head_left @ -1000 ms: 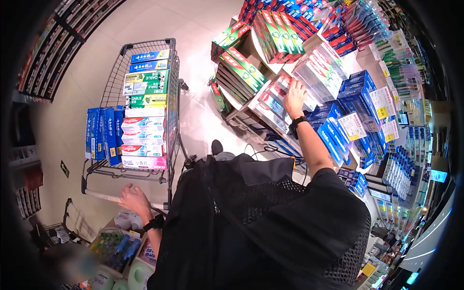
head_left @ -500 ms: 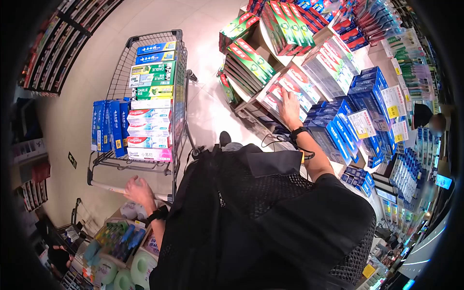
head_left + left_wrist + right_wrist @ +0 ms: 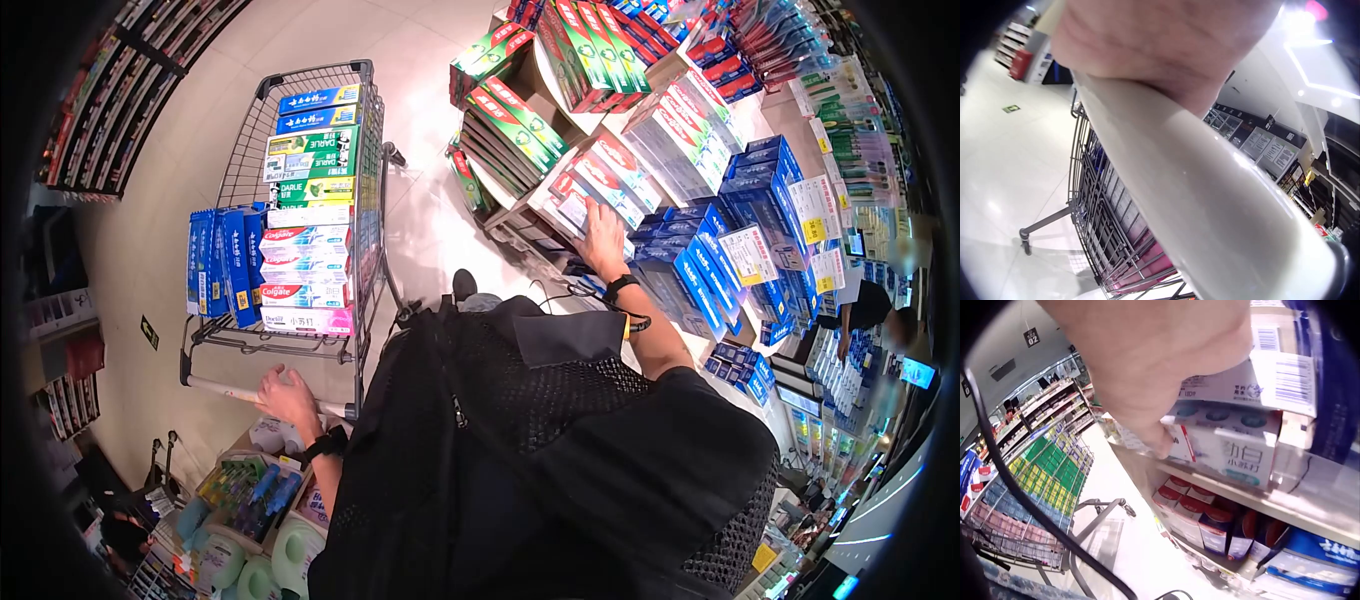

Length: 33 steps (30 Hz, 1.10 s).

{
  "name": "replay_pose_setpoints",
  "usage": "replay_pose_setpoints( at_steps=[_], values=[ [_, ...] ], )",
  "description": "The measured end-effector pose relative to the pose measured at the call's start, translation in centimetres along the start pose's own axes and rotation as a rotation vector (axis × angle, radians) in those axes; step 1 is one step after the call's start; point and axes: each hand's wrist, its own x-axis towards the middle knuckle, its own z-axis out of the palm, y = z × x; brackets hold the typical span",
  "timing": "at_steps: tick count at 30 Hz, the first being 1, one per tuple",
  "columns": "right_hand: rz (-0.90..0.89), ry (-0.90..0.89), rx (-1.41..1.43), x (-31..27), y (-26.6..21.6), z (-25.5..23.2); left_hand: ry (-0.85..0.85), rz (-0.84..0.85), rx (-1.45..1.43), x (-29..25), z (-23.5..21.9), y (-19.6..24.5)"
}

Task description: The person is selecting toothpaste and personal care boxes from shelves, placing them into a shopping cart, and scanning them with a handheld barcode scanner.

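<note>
My left hand (image 3: 290, 398) rests on the white handle (image 3: 225, 389) of a wire shopping cart (image 3: 368, 240); close up, its palm lies over the handle (image 3: 1191, 181). Colgate, Darlie and other toothpaste boxes (image 3: 305, 240) stand in a row in the cart, with blue packs (image 3: 222, 262) beside them. My right hand (image 3: 604, 245) reaches to the display shelf, fingers on the white-and-red toothpaste boxes at the front edge. In the right wrist view its thumb lies against a white toothpaste box (image 3: 1229, 450); the other fingertips are hidden there.
Green-and-red boxes (image 3: 515, 125) stand behind the Colgate boxes (image 3: 680, 135). Blue boxes (image 3: 690, 265) with price cards are stacked right of my hand. A lower shelf holds more boxes (image 3: 1200, 519). A cable (image 3: 1029, 506) hangs by my right wrist. Bottles (image 3: 300, 550) stand at lower left.
My right hand has come down and nearer along the shelf front, from the clear-wrapped boxes to the front toothpaste boxes. The left hand stays on the handle.
</note>
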Motion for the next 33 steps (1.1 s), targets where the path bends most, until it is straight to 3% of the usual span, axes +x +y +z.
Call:
replay_pose_setpoints(
  at_steps=[8,11,14,16,18,20,21,23,25,28,29,30,32,33],
  values=[
    [-0.052,-0.062,0.137,0.2,2.1,-2.4,-0.010,-0.009,-0.021,0.0,-0.2,0.6],
    [-0.062,-0.030,0.338,0.8,3.9,-1.1,-0.001,0.001,-0.021,0.2,-0.5,1.2],
    [-0.078,-0.012,0.347,1.9,5.5,1.0,-0.025,0.014,0.019,0.4,-0.6,1.1],
    [-0.088,-0.044,0.319,1.7,2.6,-1.9,0.054,-0.045,-0.017,0.3,-0.7,0.0],
    [-0.234,-0.033,0.315,1.9,-0.4,-5.1,0.113,-0.027,-0.043,-0.3,-4.8,2.3],
    [-0.458,0.011,0.315,2.0,-2.3,-8.9,0.165,0.357,-0.431,0.5,-8.3,7.0],
    [-0.629,-0.069,0.416,2.8,-8.4,-10.5,0.143,0.333,-0.520,-0.5,-11.7,6.3],
    [-0.778,-0.163,0.415,1.6,-13.6,-15.4,-0.033,0.511,-0.748,-1.2,-14.8,12.1],
    [-0.967,-0.235,0.433,1.1,-16.5,-18.9,-0.112,0.898,-0.825,-2.2,-15.9,18.8],
    [-1.123,-0.267,0.478,1.0,-19.7,-20.4,-0.136,1.198,-0.691,-4.2,-15.6,26.5],
    [-1.150,-0.267,0.486,1.3,-19.9,-20.6,-0.224,1.141,-0.697,-5.0,-16.0,28.1],
    [-1.182,-0.270,0.475,1.5,-19.9,-20.4,-0.199,1.070,-0.634,-5.5,-16.3,29.3],
    [-0.950,-0.276,0.655,1.2,-19.0,-19.0,-0.229,1.086,-0.592,-5.0,-16.1,29.8],
    [-0.915,-0.337,0.662,1.5,-18.7,-18.7,-0.224,1.056,-0.601,-4.9,-15.9,29.2]
  ],
)
